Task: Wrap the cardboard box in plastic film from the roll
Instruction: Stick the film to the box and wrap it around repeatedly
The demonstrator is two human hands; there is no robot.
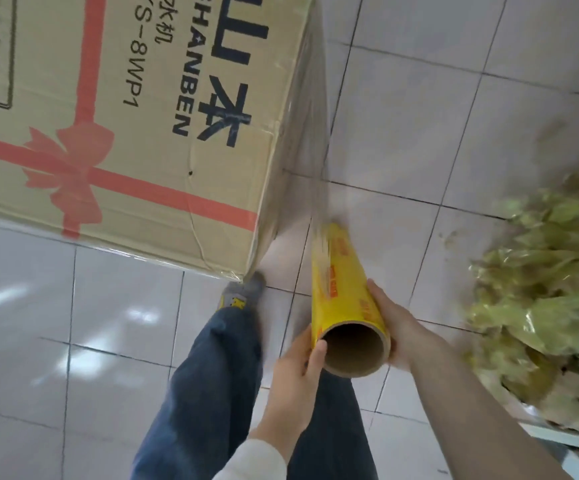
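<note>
The roll (345, 296) is being held near, right of the box (115, 126), left hand (298, 368) and right hand (397, 327) closed around its open end. Film (310, 140) is being stretched along the box's right side. It is likely to be torn or bunched if tension is lost at the corner. A foot (244, 292) is being placed by that corner; a leaf pile (541, 289) is crowding the floor (454, 116) on the right.

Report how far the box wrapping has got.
Done: plastic film already lies over the cardboard box's right side. In hand: both hands grip the yellow roll, the left hand and right hand at its near end, with film stretched from roll to box. Left: the printed face with the red bow shows bare cardboard; the other sides are hidden.
</note>
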